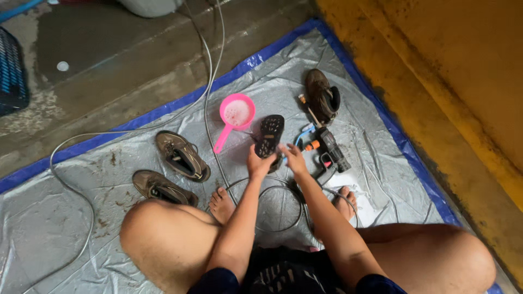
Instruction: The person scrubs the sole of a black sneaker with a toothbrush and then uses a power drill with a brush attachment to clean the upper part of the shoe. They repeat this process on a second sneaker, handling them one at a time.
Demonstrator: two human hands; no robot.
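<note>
Nearest to us, our bare knees frame the grey tarp (65, 234), with our feet tucked beside loops of grey hose (272, 209). Just beyond them our left hand (258, 165) is closed around the lower end of a dark shoe (270, 137), which we hold sole-up, its studded tread facing the camera. Our right hand (295, 159) sits at that same end of the shoe from the other side; we cannot tell whether its fingers pinch something small or merely rest on the edge.

To the right of the grip lies a black spray gun (330, 151) with an orange fitting, close at hand. Left of the grip, a pink ladle (235, 115) holds sudsy water, its handle pointing toward us. Further left lie 2 brown shoes (173, 171), openings up.

In our judgement, working this sole well means keeping the left hand firm so the shoe does not twist, and tilting the tread so loosened dirt falls onto the tarp.

Past the held shoe, 1 more brown shoe (321, 95) lies by the tarp's blue edge, with wet concrete (109, 54) beyond.
</note>
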